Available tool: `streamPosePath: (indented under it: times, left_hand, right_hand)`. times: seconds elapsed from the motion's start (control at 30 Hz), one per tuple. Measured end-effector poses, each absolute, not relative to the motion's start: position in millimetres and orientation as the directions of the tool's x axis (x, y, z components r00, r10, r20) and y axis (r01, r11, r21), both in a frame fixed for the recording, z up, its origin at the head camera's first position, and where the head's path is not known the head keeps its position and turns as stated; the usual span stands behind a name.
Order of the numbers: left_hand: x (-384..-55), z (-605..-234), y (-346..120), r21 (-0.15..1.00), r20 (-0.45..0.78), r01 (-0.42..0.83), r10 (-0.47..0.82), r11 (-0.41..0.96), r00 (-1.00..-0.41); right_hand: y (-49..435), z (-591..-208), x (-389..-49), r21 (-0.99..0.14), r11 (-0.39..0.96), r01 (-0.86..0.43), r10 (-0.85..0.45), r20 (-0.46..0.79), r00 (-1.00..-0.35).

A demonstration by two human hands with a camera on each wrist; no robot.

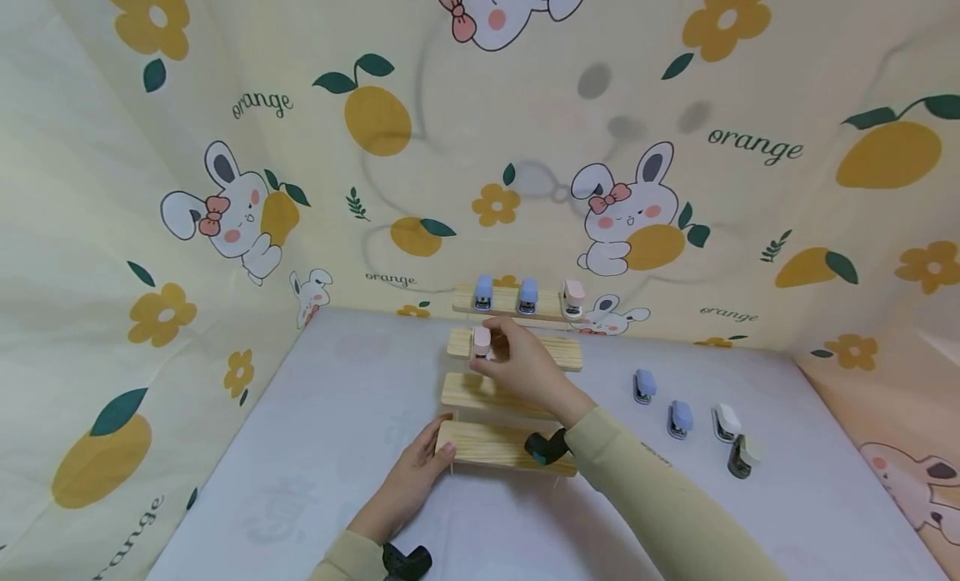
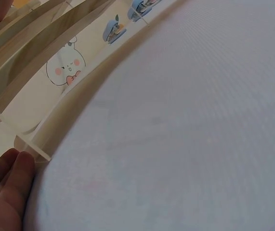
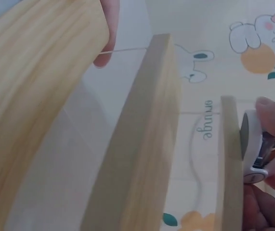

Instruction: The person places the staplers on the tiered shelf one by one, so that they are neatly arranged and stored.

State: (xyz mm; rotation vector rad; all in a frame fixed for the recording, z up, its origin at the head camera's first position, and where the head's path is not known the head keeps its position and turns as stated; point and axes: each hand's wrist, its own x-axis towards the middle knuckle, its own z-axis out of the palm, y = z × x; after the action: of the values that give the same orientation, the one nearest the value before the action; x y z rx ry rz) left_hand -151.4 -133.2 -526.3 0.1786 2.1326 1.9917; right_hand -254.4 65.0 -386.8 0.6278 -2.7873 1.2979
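I see the right hand [image 1: 528, 371] pinching a pink stapler [image 1: 482, 340] at the third board [image 1: 562, 353] up. Left hand [image 1: 411, 479] grips the bottom board [image 1: 487, 443] by its end.

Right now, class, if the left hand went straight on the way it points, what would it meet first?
Probably the nearest wooden shelf: the left hand points up and right in the head view, its fingers at that shelf's left end, though depth is unclear.
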Motion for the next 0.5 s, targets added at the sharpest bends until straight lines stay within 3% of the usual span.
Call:
streamPosePath:
  times: [0.5]
  left_hand:
    - [-151.5, -528.6, -132.1, 0.997, -0.065, -0.054, 0.233, 0.055, -0.97]
  right_hand:
    - [57.1, -391.0, -258.6, -0.763, 0.569, -0.307, -0.273, 0.177, -0.946]
